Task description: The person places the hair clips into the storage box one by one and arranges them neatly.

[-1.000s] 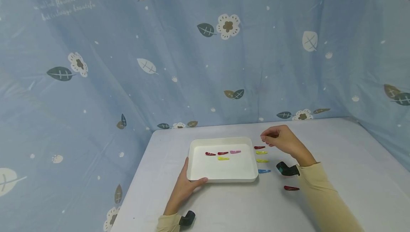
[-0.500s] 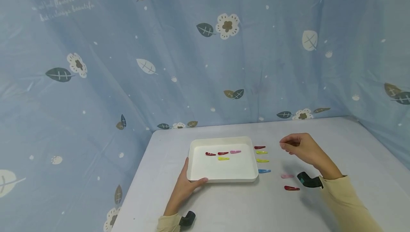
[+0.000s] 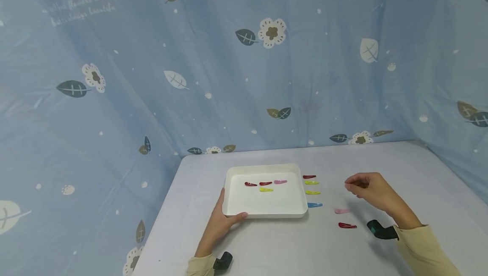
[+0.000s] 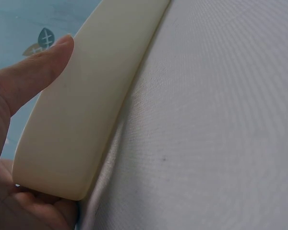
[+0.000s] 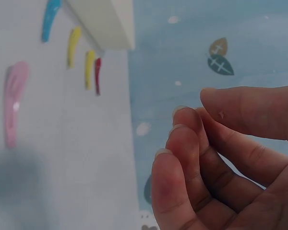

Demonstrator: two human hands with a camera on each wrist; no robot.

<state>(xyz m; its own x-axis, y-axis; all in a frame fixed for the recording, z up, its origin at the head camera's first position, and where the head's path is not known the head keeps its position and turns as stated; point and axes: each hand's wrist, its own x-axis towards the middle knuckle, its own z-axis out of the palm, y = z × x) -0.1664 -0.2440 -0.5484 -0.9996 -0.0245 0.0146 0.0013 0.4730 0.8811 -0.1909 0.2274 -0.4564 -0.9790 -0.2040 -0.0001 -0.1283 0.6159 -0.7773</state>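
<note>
My left hand (image 3: pixel 220 222) grips the near left corner of a white tray (image 3: pixel 263 215). Its thumb (image 4: pixel 57 57) lies against the tray's front wall, and its other fingers are partly hidden round the corner. Inside the tray lie two red hair clips, a pink hair clip (image 3: pixel 280 181) and a yellow hair clip (image 3: pixel 266 190). My right hand (image 3: pixel 375 191) hovers above the table, right of the tray, with fingers loosely curled and nothing held. Nearest to it on the table are a pink hair clip (image 5: pixel 15 103) and a red hair clip (image 3: pixel 347 225).
Beside the tray's right wall lie a red hair clip (image 5: pixel 98 76), two yellow hair clips and a blue hair clip (image 3: pixel 314 205). A white cloth covers the table (image 3: pixel 289 246). Behind it hangs a blue patterned curtain (image 3: pixel 228 77).
My right hand has moved right and toward me, away from the clips by the tray. The pink clip on the table, hidden at first, now shows. My left hand keeps its grip.
</note>
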